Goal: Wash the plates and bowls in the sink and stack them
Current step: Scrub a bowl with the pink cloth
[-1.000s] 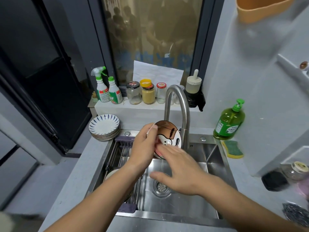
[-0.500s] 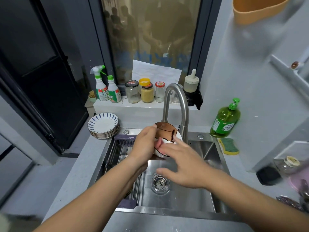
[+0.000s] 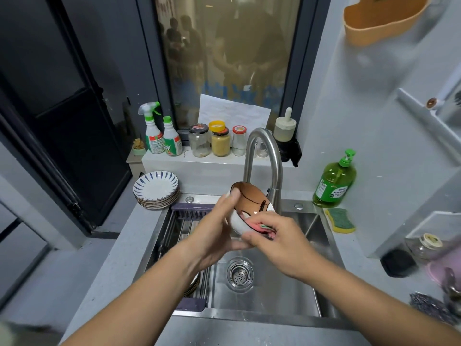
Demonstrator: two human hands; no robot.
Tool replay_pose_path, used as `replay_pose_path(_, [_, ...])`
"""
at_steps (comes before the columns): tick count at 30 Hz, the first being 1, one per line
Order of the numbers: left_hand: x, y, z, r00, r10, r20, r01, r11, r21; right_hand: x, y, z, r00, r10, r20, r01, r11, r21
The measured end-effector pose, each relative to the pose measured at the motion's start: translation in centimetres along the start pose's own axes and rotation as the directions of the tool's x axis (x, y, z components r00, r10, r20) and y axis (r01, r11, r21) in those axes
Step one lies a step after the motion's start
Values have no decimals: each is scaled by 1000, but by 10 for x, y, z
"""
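Now our left hand (image 3: 214, 236) grips the bowl (image 3: 249, 198), tilted just in front of the faucet (image 3: 264, 158); our right hand (image 3: 282, 243), fingers curled, presses a pink sponge (image 3: 259, 228) against its near side

A window (image 3: 224, 71) at twelve o'clock has a dark frame and murky yellowish glass with dim reflections. A pale ledge (image 3: 199, 168) runs beneath it. At ten o'clock stands a dark door (image 3: 62, 121) with black panels. A pale grey wall (image 3: 361, 108) rises at two o'clock, with an orange holder (image 3: 384, 23) hung at one o'clock. The grey surface (image 3: 124, 258) runs toward eight o'clock, grey floor (image 3: 62, 283) beside it. The light is soft and cool.
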State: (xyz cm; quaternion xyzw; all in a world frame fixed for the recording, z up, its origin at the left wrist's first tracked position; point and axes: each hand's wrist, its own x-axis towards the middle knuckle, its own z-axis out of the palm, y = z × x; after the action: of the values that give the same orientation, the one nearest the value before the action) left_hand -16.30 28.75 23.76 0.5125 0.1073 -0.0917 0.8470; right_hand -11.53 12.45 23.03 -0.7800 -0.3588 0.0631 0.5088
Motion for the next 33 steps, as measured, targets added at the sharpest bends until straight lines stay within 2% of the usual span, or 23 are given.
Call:
replay_pose_path(2, [0,-15,-2,991,118,64,-106,981,-161,0,-7,4,998,63,-12,-61,991,115])
replay_pose_path(3, [1,-20,-2,985,169,44,-157,967,-202,0,-11,6,998,67,-12,-65,990,123])
replay_pose_path(6, [1,-21,0,978,201,-54,-207,961,-182,0,-16,8,999,0,37,-2,999,54])
replay_pose_path(8, [0,-16,0,990,129,-49,-136,976,-172,0,-13,4,992,-91,83,99,990,-101])
replay_pose_path(10, [-2,-9,-4,999,32,32,-24,978,-207,0,-7,-6,968,-205,145,231,953,-197])
replay_pose_path(13, [-3,3,-13,967,-172,190,214,950,-227,0,0,-22,912,-347,217,396,883,-253])
replay_pose_path(15, [-3,5,-17,927,-249,279,310,929,-201,-2,2,-22,906,-363,220,413,873,-259])
replay_pose_path(16, [-5,3,-16,915,-234,330,311,928,-204,-3,2,-20,913,-355,201,398,881,-256])
replay_pose_path(18, [-5,-6,-12,922,-105,371,228,925,-303,-8,0,-11,943,-310,122,329,925,-192])
replay_pose_path(20, [-7,-16,-6,955,31,296,97,908,-407,-12,-2,-2,963,-266,28,268,955,-128])
replay_pose_path(22, [-10,-21,0,974,80,213,30,882,-469,-14,-4,5,969,-247,-8,244,962,-124])
replay_pose_path(24, [-13,-16,6,984,32,173,44,906,-422,-16,-4,5,965,-261,30,262,955,-136])
replay_pose_path(26, [-12,-10,4,985,-63,159,119,920,-373,-16,0,-3,945,-309,105,325,923,-207])
replay_pose_path(29, [-6,-9,-6,947,-221,235,287,909,-303,-13,6,-19,893,-399,207,445,851,-279])
replay_pose_path(33, [-3,-12,-12,908,-203,365,292,934,-206,-10,9,-26,887,-427,174,458,861,-222])
